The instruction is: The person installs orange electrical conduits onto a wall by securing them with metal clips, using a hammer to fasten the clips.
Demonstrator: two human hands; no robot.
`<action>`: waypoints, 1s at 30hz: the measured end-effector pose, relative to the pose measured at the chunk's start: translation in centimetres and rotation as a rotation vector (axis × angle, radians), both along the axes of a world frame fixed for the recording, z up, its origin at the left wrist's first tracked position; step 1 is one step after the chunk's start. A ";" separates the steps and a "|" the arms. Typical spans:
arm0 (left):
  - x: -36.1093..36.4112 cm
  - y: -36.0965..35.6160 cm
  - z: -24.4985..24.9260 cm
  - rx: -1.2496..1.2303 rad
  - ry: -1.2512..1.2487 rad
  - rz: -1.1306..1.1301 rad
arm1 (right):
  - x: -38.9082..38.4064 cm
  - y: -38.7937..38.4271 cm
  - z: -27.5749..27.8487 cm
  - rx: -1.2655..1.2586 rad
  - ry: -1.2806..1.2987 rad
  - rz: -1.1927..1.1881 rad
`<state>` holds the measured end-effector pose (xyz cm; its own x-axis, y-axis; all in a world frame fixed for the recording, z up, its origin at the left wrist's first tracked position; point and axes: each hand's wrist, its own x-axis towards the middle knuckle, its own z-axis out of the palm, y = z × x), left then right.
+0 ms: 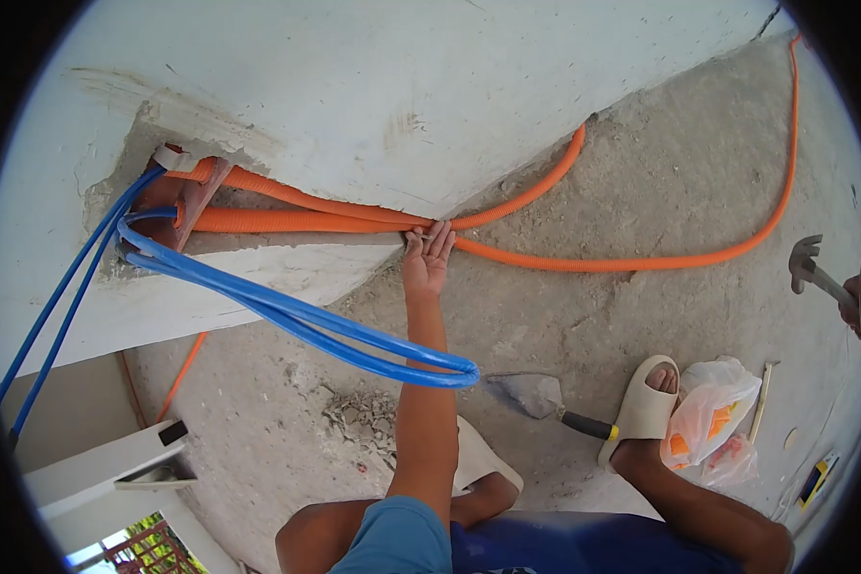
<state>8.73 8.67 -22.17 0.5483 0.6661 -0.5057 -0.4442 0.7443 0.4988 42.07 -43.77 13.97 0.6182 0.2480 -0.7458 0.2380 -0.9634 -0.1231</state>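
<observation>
My left hand (429,258) reaches up to the two orange corrugated conduits (306,221) where they leave the wall chase. Its fingertips touch the conduits, and thumb and fingers pinch something small that I cannot make out. At the right edge, my right hand (849,306) grips a claw hammer (813,265) by its handle, with the metal head raised and apart from the wall. The hand is partly cut off by the dark image border. Blue tubing (325,330) loops out of the wall box (193,206) and passes over my left forearm.
A trowel (531,394) with a black handle lies on the concrete floor between my sandaled feet. Beside the right sandal (644,402) is a plastic bag (713,411) with orange items. Rubble (362,421) lies near my left arm. One conduit (631,263) curves across the floor.
</observation>
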 end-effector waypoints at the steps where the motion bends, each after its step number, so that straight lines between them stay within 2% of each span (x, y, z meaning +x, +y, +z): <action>1: 0.0 0.0 0.1 0.004 0.001 -0.001 | -1.1 1.4 -0.5 0.200 -0.041 -0.094; 3: 0.1 -0.3 0.5 0.007 0.022 -0.001 | -4.3 5.2 -2.2 0.604 -0.119 -0.289; 5: 0.2 -0.3 0.8 0.004 0.026 -0.003 | -10.6 13.7 -6.0 0.874 -0.144 -0.485; 6: 0.2 -0.1 0.7 0.004 0.019 -0.005 | -12.6 16.2 -9.1 1.020 -0.033 -0.543; 9: 0.0 0.1 0.3 0.007 0.009 -0.012 | -21.0 25.3 -13.9 1.391 0.168 -0.962; 11: 0.1 0.0 0.4 0.022 0.009 -0.020 | -26.2 29.5 -16.8 1.515 0.300 -1.146; 13: 0.2 0.0 0.3 0.058 0.032 -0.038 | -31.0 32.7 -19.5 1.539 0.373 -1.319; 17: -0.1 0.5 0.3 0.091 0.064 -0.093 | -34.6 34.4 -22.2 1.405 0.561 -1.407; 22: -0.2 0.2 0.0 0.160 0.047 -0.121 | -33.6 35.0 -19.6 1.316 0.663 -1.544; 30: -0.7 0.0 -0.2 0.163 0.026 -0.094 | -36.6 40.3 -18.4 1.376 0.564 -1.500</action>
